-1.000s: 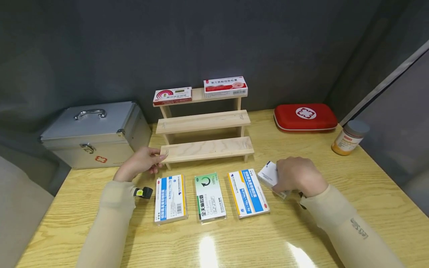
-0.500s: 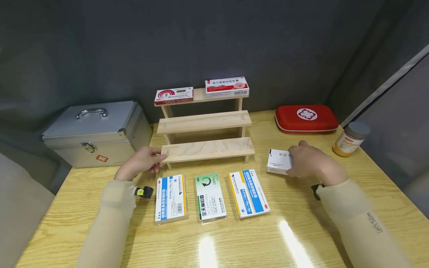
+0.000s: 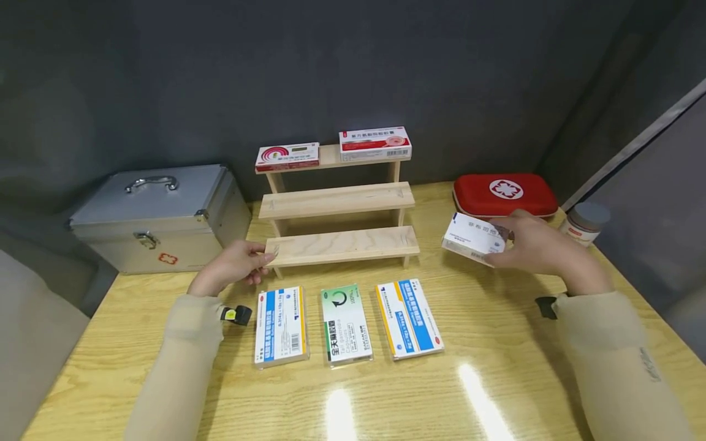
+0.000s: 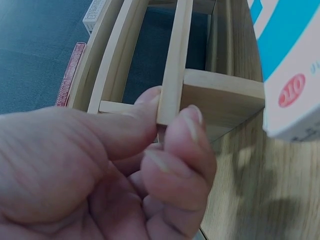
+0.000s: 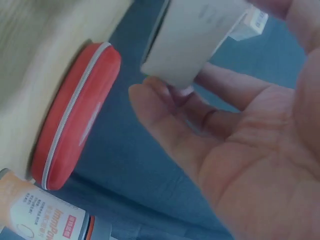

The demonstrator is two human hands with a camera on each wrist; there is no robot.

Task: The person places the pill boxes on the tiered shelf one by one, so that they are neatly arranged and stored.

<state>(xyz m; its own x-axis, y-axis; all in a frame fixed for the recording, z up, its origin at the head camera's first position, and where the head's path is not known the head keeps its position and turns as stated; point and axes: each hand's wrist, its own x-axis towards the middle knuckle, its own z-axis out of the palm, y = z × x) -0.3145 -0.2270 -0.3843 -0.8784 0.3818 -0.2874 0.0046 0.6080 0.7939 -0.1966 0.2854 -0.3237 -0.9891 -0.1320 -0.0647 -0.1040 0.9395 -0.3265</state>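
Your right hand (image 3: 532, 246), pinching the white box (image 3: 470, 235), has lifted it — now free to move — right of the wooden rack (image 3: 343, 245) your left hand (image 3: 234, 267) pinches.

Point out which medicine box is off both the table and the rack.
The white box in the right hand, held above the table. Three other boxes lie there; two are on the top tier of the rack.

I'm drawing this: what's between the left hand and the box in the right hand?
In the head view: the wooden shelf, pinched at one end by the left hand, then bare table, then the white box in the right hand.
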